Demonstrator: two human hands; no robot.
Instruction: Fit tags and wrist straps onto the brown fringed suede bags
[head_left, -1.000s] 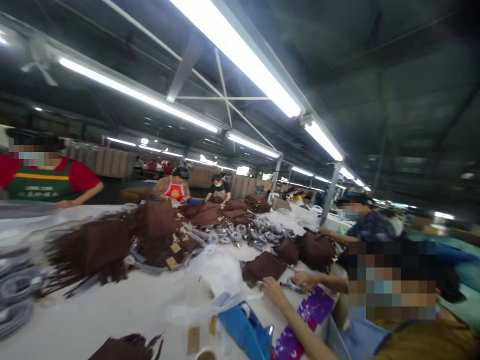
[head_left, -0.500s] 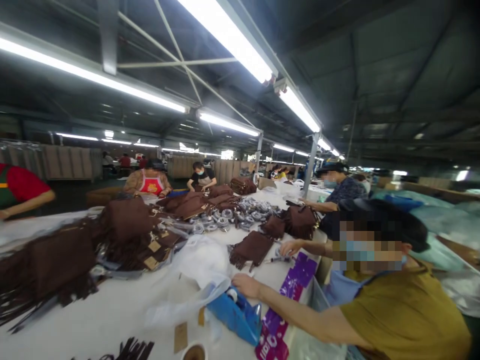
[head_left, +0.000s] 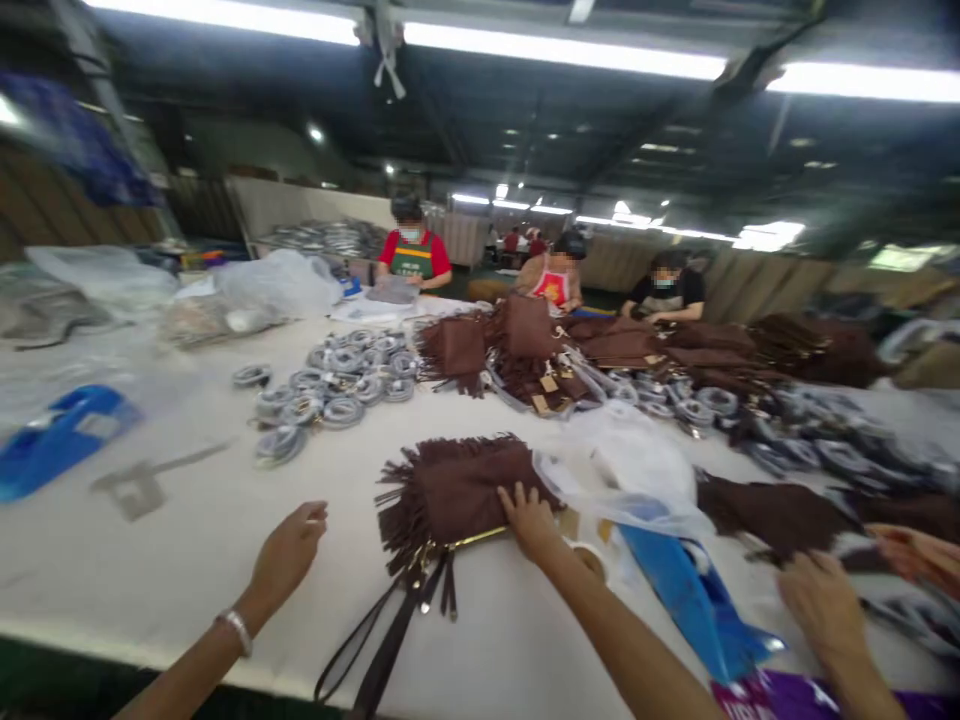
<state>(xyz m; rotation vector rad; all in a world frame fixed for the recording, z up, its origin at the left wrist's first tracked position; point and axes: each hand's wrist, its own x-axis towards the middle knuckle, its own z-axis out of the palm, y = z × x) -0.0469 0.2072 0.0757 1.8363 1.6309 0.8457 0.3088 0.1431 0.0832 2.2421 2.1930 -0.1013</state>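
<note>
A dark brown fringed bag (head_left: 472, 485) lies on the white table in front of me, its gold zip edge, strap and tassels toward me. My right hand (head_left: 534, 522) rests on the bag's right end, fingers spread over the fabric. To the left of the bag, my left hand (head_left: 289, 550) hovers apart from it over bare tabletop. Its fingers are curled together, slightly blurred, and nothing shows in them. A bracelet (head_left: 236, 632) circles the left wrist.
Coiled grey straps (head_left: 341, 375) lie beyond my left hand. Brown bags (head_left: 529, 325) are heaped further back. Blue tape dispensers (head_left: 679, 590) stand right and left, with clear plastic (head_left: 637, 460) near the right one. A co-worker's hand (head_left: 821, 600) works at right; other people sit across the table.
The view has swung left and down. Both my hands are now in sight, the right one on a fringed bag; the co-worker at right now shows only by hands and arms.
</note>
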